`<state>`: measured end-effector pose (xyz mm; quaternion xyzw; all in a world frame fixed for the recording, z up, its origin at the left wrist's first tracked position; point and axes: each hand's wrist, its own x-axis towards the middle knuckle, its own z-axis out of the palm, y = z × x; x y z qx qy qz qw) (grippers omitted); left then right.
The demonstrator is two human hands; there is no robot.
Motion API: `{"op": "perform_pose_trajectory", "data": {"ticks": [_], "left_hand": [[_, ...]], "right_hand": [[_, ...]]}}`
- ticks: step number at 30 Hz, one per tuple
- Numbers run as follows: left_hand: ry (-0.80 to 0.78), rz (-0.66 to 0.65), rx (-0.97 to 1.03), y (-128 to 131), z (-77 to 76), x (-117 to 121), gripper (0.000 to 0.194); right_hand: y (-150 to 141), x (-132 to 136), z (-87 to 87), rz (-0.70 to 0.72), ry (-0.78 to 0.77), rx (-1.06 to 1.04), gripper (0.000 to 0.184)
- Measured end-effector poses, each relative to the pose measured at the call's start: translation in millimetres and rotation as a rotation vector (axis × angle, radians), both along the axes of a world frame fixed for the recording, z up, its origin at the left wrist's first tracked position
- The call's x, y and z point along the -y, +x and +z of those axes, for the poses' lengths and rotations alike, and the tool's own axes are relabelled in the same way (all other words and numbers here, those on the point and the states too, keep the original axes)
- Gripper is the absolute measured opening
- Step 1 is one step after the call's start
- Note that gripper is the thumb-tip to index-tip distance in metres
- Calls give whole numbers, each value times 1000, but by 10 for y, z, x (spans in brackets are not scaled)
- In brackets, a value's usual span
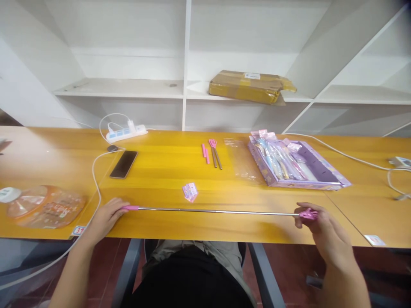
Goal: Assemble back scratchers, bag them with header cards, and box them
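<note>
A telescopic back scratcher (215, 211) is stretched out long above the front of the table, its thin metal rod running left to right. My left hand (107, 218) is closed round its pink handle. At the other end, my right hand (321, 226) has its fingers closed about the pink claw-shaped head. Further back lie two shorter metal rods with pink claw heads (213, 144), side by side. Two loose pink handles (205, 154) are just left of them. A small pink and purple card (190, 192) rests between the rod and these parts.
A purple display box (321, 179) with several wrapped items stands right, beside clear plastic wrapping (241, 158). Left are a phone (123, 164), a power strip (126, 134), a white cable (95, 171) and an orange bottle (48, 206). A taped carton (247, 86) sits on the shelf.
</note>
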<state>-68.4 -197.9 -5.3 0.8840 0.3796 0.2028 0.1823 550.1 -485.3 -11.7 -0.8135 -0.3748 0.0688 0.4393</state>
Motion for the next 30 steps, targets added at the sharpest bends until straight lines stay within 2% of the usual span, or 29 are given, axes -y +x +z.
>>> {"op": "perform_pose_trajectory", "data": {"ticks": [2,4,7,10,13,16,18,21,22,24,25,27,30], "left_hand": [[0,-8,-8,47,4,-12,39],[10,-6,-17,117,10,-23,39],[65,-21,-23,225,49,-49,39],[164,-92,-2,312,150,-83,38],[241,-176,26,467,287,-81,32],[290,-233,45,827,387,-4,30],[295,-236,56,1177,415,82,32],[314,-300,67,1705,434,204,38],[312,-293,59,1842,446,223,40],[304,-211,16,2026,493,205,45],[287,-210,-14,2077,527,168,47],[223,-205,-78,2130,602,52,48],[88,-202,-157,2201,669,-136,42]], "right_hand": [[-54,-36,-17,38,173,-211,51],[-104,-116,-45,-8,320,-392,43],[-134,-271,-68,-181,435,-470,35],[-65,-397,-26,-360,584,-511,25],[18,-518,100,-389,672,-500,20],[-132,-721,264,-322,619,-435,23],[-468,-912,336,-257,531,-302,31],[-1220,-1231,307,64,287,-79,47],[-1460,-1336,267,197,216,-66,48],[-1799,-1537,186,352,154,-42,44],[-1874,-1632,164,426,108,-17,43],[-1842,-1811,186,490,57,49,41],[-1536,-2069,371,524,82,133,38]]}}
